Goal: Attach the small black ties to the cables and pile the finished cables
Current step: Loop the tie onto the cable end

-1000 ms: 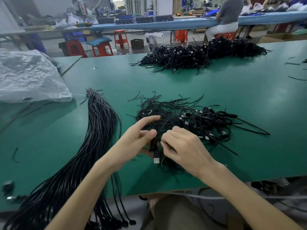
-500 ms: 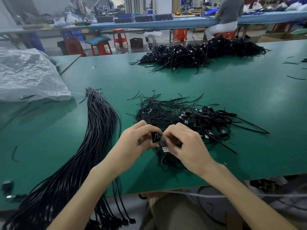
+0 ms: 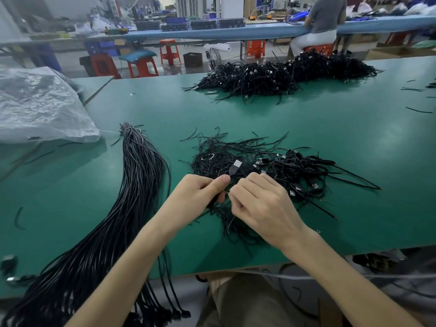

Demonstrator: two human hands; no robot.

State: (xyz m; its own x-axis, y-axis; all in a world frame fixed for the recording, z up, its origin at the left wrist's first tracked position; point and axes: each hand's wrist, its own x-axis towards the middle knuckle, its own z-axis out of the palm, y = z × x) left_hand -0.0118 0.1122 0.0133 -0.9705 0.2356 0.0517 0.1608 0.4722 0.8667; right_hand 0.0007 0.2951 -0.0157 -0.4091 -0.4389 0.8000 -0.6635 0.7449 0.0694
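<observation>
My left hand grips a coiled black cable whose USB plug sticks up past my thumb. My right hand meets it from the right, fingers curled and pinching at the same cable; the tie itself is hidden between my fingers. Just behind both hands lies a loose heap of thin black ties and tied cables. A long straight bundle of untied black cables runs from mid-table down over the near edge on my left. A large heap of finished cables sits at the far side.
The green table ends just below my wrists. A crumpled clear plastic bag lies at the left. Stray ties are scattered at the far right. Orange stools and a seated person are beyond the table.
Both hands have lifted the cable from the near heap and drawn together; the USB plug, hanging below my hands a second ago, now points upward above my left thumb.
</observation>
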